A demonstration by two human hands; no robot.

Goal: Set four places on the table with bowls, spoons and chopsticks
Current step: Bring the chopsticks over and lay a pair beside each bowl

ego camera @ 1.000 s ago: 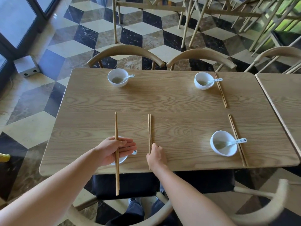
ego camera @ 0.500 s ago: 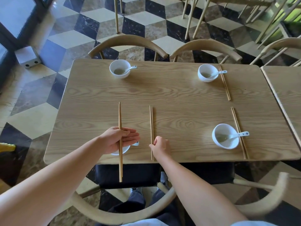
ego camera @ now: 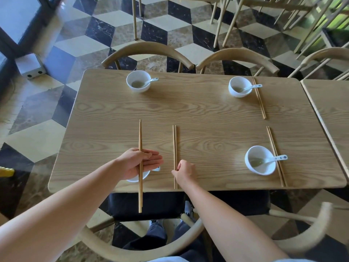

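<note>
Four bowls sit on the bench (ego camera: 207, 114), each with a spoon; the near-left bowl (ego camera: 137, 177) lies mostly under your left hand (ego camera: 138, 163). That hand pinches a chopstick pair (ego camera: 140, 195) at mid-length, its near end past the bench edge. Your right hand (ego camera: 185, 172) is curled, fingertips touching a second pair (ego camera: 174, 146) lying flat. Chopsticks look light, stiff and rolling, so grip both together near the middle. Spoon markings are blue but unreadable.
</note>
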